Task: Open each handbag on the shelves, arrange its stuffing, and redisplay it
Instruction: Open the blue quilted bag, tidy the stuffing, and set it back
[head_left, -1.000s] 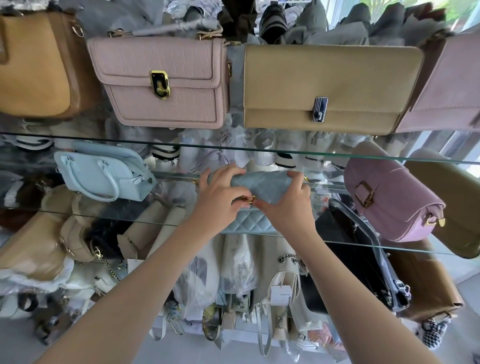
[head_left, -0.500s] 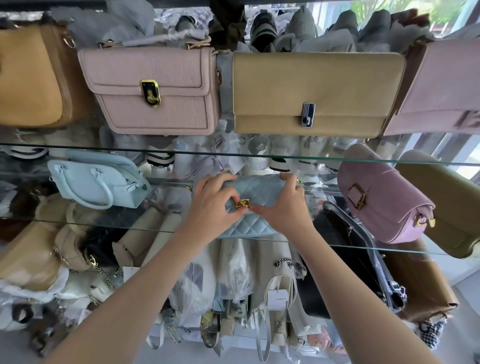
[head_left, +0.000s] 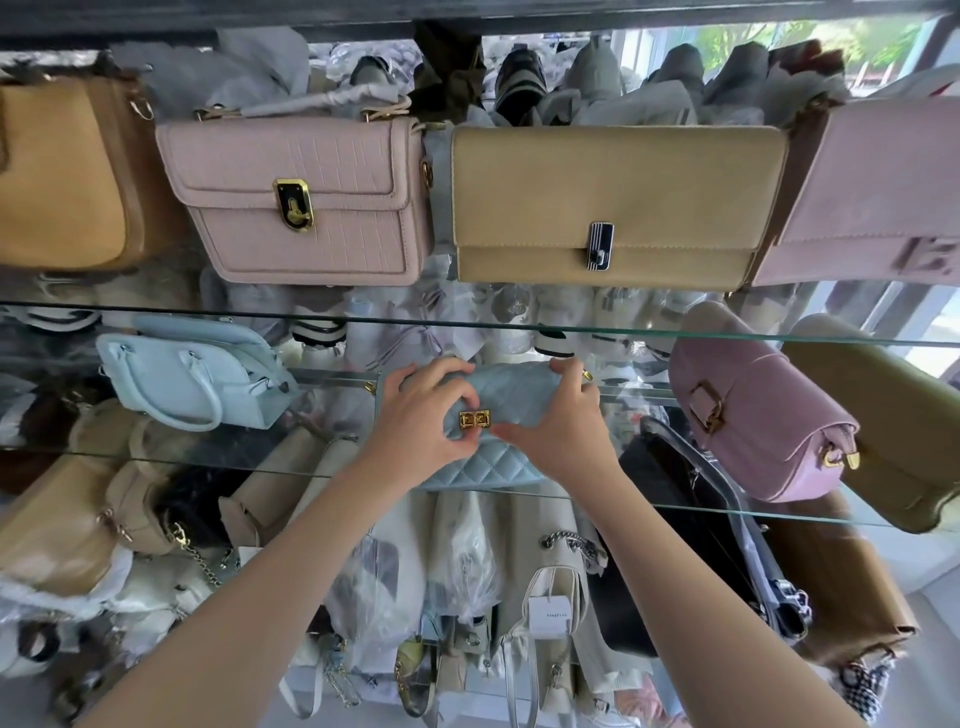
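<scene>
A small light-blue quilted handbag (head_left: 511, 397) with a gold clasp (head_left: 474, 420) stands on the middle glass shelf (head_left: 779, 512), its flap down. My left hand (head_left: 426, 421) grips its left side, fingers curled over the top and thumb beside the clasp. My right hand (head_left: 558, 431) grips its right side, fingers over the top edge, thumb just right of the clasp. Both hands hide much of the bag's front.
On the upper shelf (head_left: 675, 330) stand a tan bag (head_left: 62, 171), a pink croc-textured bag (head_left: 306, 202), a beige flap bag (head_left: 613, 202) and a pink bag (head_left: 878, 192). A pale-blue tote (head_left: 192, 374) sits left, a mauve bag (head_left: 753, 415) and olive bag (head_left: 893, 431) right. More bags crowd below.
My thumbs have moved apart from the clasp, which now shows fully between them. Both hands stay on the blue bag; the view has tilted slightly downward.
</scene>
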